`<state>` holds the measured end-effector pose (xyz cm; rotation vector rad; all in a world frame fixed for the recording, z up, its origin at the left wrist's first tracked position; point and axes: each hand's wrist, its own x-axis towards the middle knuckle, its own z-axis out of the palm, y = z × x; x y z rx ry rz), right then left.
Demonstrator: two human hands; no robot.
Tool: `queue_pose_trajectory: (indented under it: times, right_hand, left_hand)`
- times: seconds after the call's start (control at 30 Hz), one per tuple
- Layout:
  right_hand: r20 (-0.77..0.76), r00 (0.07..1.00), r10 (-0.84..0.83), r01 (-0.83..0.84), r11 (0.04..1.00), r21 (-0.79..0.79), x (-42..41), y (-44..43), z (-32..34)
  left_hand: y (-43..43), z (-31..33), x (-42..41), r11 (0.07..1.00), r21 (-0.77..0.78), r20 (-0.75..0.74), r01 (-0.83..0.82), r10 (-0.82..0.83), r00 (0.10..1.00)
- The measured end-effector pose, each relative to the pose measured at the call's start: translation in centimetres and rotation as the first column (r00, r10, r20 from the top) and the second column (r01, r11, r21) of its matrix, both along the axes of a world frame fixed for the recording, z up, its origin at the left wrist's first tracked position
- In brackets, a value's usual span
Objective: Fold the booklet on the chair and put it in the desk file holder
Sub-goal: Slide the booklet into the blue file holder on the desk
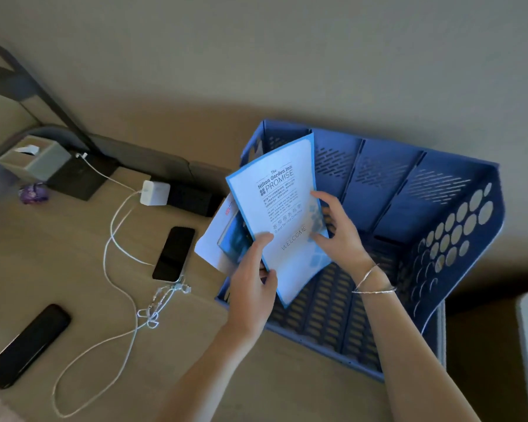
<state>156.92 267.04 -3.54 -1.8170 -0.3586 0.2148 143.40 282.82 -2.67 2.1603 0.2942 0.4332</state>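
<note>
A pale blue-and-white booklet (282,205), printed with "PROMISE" and "WELCOME", stands tilted in the leftmost slot of the blue perforated file holder (457,239) on the desk. My left hand (253,278) grips the booklet's lower left edge, thumb on the cover. My right hand (337,229) holds its right edge with the fingers curled around it; a thin bracelet circles that wrist. Other papers (217,236) lean behind the booklet on its left side. The booklet's bottom corner hangs above the holder's slotted floor. The chair is out of view.
On the wooden desk (73,239) left of the holder lie a dark phone (174,254) on a white cable, a white charger block (154,193), a black remote (28,345), a tissue box (34,158) and a lamp base. A wall rises behind.
</note>
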Motion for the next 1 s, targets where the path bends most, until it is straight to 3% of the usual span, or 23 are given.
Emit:
queue_pose_trajectory:
  times: [0.13, 0.4, 0.57, 0.7, 1.0]
  right_hand:
    - [0.010, 0.994, 0.105, -0.104, 0.992, -0.066, 0.5, 0.6, -1.3]
    - [0.039, 0.981, 0.191, -0.193, 0.979, 0.060, 1.0, 1.7, -2.2]
    - [0.023, 0.971, 0.238, -0.238, 0.971, 0.027, 1.1, 2.7, -3.3]
    - [-0.006, 0.981, 0.196, -0.196, 0.980, -0.030, 0.9, 3.1, -4.2]
    - [0.046, 0.987, 0.155, -0.158, 0.986, 0.052, 1.4, 3.2, -3.2]
  left_hand:
    - [-0.3, -1.1, -0.3, 1.000, -0.006, -0.029, -0.025, 0.025, 0.999]
    - [-0.5, -1.6, -0.5, 0.994, 0.040, -0.010, -0.102, 0.102, 0.995]
    - [-0.2, -2.5, -0.9, 0.992, 0.048, -0.061, -0.117, 0.120, 0.991]
    - [0.0, -2.9, -1.2, 0.991, 0.057, -0.081, -0.119, 0.123, 0.989]
    - [0.2, -2.5, -0.6, 0.993, 0.033, 0.007, -0.109, 0.109, 0.994]
